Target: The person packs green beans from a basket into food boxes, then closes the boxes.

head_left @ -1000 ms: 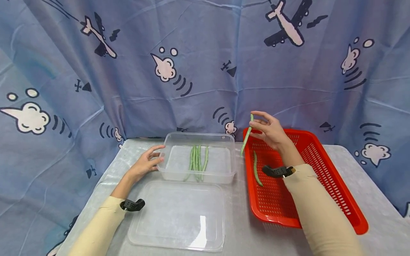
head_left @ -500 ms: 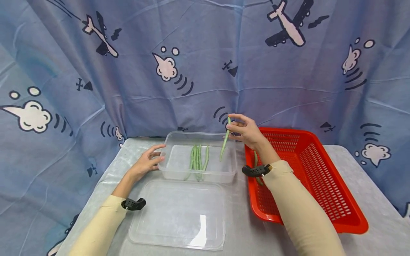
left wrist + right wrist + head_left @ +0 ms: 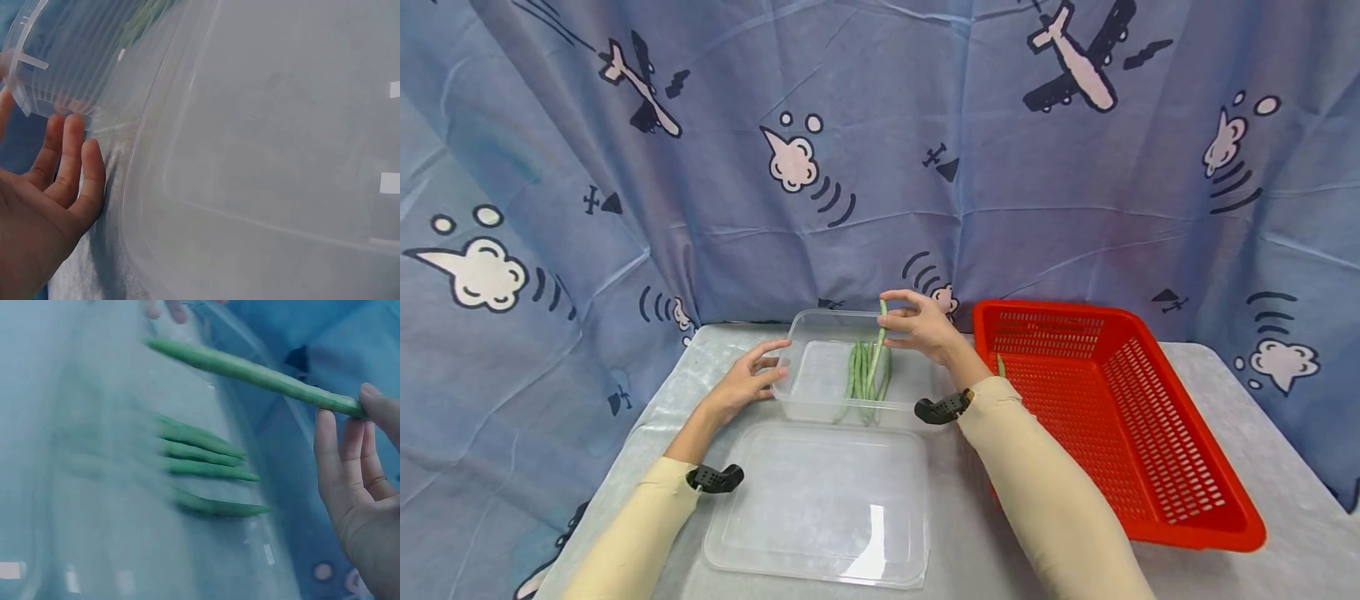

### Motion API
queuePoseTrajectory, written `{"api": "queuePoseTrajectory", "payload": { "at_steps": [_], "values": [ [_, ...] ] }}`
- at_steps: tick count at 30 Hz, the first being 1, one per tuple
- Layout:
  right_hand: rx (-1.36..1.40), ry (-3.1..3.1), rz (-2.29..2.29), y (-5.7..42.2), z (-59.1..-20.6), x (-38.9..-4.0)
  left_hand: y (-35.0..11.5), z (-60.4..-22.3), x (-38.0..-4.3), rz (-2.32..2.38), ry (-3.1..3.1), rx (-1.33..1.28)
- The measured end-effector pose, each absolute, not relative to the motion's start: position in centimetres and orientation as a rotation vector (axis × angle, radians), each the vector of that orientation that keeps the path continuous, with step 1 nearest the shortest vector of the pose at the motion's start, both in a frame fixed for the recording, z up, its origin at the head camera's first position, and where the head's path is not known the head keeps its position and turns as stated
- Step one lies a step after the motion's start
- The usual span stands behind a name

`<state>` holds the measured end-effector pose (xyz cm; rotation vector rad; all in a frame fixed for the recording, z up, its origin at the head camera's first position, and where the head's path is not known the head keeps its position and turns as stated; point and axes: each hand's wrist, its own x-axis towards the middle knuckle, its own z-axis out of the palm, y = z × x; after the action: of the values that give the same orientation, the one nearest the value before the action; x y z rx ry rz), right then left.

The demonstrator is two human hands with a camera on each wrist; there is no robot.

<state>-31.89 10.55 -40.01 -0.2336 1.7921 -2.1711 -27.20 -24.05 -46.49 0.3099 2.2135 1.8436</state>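
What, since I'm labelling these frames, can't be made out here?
Head view: all but the tip of the bean in the red basket, hidden by the right sleeve.
Right wrist view: the picture-left ends of the beans in the clear container, blurred behind its wall.
Left wrist view: those beans, partly cut off by the top edge.
Right wrist view: part of the right hand, cut off by the right edge.

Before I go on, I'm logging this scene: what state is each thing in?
Container: upright, uncovered
Lid: off, lying flat
Loose beans: roughly side by side in the container
Held bean: tilted over the container
Right grip: pinching the held bean near its upper end
Left grip: spread at the container's left end
Red basket: upright, uncovered
Basket bean: mostly hidden
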Motion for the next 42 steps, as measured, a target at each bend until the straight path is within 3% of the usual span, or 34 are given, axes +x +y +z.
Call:
{"api": "queuePoseTrajectory", "payload": {
  "at_steps": [10, 25, 42],
  "values": [
    [-0.216, 1.806, -2.162, 7.7, -42.4, -31.9, -24.0, -46.4, -27.1, 1.828, 2.231, 0.294],
    [-0.26, 1.925, -2.143, 7.9, -42.2, -32.1, -23.9, -46.3, -27.1, 1.834, 2.226, 0.294],
    [-0.367, 2.121, -2.048, 14.3, -38.4, -32.6, -24.0, -46.4, -27.1, 1.832, 2.222, 0.308]
  ]
}}
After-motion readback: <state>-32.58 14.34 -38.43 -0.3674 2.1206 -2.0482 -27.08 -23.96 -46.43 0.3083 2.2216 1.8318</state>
